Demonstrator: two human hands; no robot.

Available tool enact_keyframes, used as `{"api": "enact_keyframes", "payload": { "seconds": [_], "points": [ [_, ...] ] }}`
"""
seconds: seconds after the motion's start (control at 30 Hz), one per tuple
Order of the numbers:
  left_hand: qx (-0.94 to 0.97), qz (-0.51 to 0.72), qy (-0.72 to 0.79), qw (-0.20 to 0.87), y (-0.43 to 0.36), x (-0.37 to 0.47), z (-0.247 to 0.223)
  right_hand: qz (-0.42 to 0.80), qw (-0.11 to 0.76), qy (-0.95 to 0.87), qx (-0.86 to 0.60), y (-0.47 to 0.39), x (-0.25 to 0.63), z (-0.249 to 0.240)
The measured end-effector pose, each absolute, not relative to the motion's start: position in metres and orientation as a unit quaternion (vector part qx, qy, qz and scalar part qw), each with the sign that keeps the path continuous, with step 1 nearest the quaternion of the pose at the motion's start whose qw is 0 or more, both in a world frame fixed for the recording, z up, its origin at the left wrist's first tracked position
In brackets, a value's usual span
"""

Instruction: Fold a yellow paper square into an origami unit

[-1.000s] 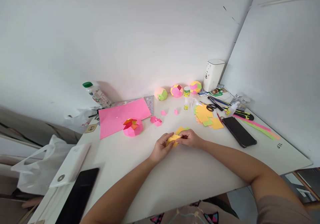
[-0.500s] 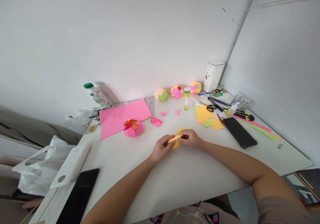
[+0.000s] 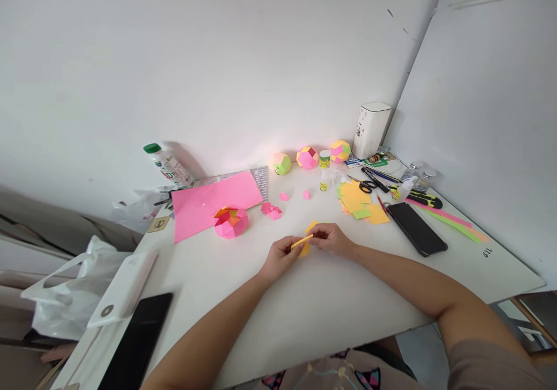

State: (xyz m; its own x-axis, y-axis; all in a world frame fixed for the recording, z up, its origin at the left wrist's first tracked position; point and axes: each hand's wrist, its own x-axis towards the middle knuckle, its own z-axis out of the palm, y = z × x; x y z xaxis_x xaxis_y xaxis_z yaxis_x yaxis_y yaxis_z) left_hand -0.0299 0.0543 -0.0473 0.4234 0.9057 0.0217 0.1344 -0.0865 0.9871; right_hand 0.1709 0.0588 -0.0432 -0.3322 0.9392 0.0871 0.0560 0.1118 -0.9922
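Between my two hands, near the middle of the white table, is a yellow paper piece (image 3: 301,241), seen nearly edge-on as a thin strip. My left hand (image 3: 282,256) pinches its left end. The fingers of my right hand (image 3: 329,239) close on its right end. More yellow paper (image 3: 306,251) shows just below and behind the fingers, partly hidden. To the left stands a pink faceted paper ball (image 3: 232,226) with an open top and orange inside. Small folded pink pieces (image 3: 272,210) lie beside it.
A pink sheet (image 3: 209,199) lies at the back left. Three paper balls (image 3: 307,158) and glue bottles (image 3: 324,160) stand near the wall. Yellow and green paper squares (image 3: 355,198), scissors (image 3: 368,187) and a black phone (image 3: 416,229) lie on the right.
The yellow piece has tilted and now looks thinner, more edge-on. Both hands have stayed nearly in place, still pinching it. The view has shifted very slightly.
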Motion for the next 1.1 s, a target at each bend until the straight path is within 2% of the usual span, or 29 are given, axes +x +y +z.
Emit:
{"api": "enact_keyframes", "payload": {
  "seconds": [1.1],
  "points": [
    [0.630, 0.357, 0.399, 0.562, 0.056, -0.030, -0.048, 0.574, 0.415, -0.572, -0.414, 0.061, 0.171, -0.033]
  ]
}}
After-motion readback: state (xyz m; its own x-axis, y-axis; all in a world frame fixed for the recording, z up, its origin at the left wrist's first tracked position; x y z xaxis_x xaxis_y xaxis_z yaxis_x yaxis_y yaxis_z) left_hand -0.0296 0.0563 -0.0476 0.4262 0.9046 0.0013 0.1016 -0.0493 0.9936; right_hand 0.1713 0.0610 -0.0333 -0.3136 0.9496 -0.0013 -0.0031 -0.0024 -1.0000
